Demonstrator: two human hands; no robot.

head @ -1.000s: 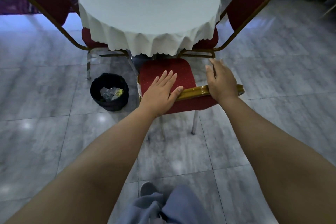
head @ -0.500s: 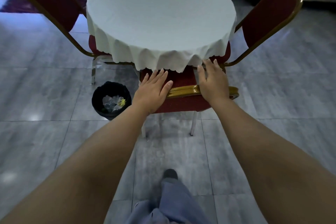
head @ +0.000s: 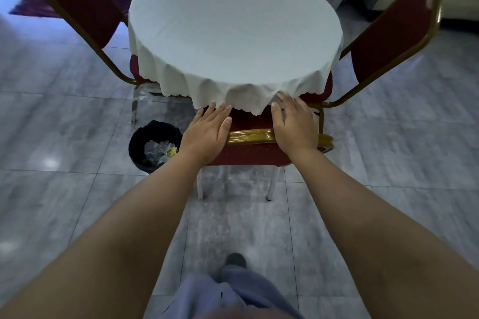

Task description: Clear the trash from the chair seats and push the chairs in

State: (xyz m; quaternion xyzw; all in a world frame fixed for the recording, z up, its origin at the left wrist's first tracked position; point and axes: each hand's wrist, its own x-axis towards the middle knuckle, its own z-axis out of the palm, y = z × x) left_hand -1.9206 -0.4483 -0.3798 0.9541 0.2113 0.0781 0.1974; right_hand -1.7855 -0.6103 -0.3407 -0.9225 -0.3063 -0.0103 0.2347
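The nearest red chair with a gold frame (head: 250, 135) stands in front of me, its seat almost wholly under the white tablecloth of the round table (head: 233, 28). My left hand (head: 207, 132) lies flat on the left end of the chair's top rail, fingers stretched forward. My right hand (head: 294, 124) rests flat on the right end, fingertips touching the cloth's hem. Neither hand curls around the rail. A black bin (head: 136, 137) holding crumpled trash (head: 160, 150) sits on the floor left of the chair. The seat surface is hidden.
Two more red chairs stand at the table, one at the left (head: 77, 5) and one at the right (head: 388, 39), seats tucked under the cloth. Grey tiled floor surrounds everything. My foot (head: 234, 260) is on the floor behind the near chair.
The near chair has slid forward under the table with both hands on its back; its red seat, visible a second ago, is now covered by the cloth. I have stepped closer.
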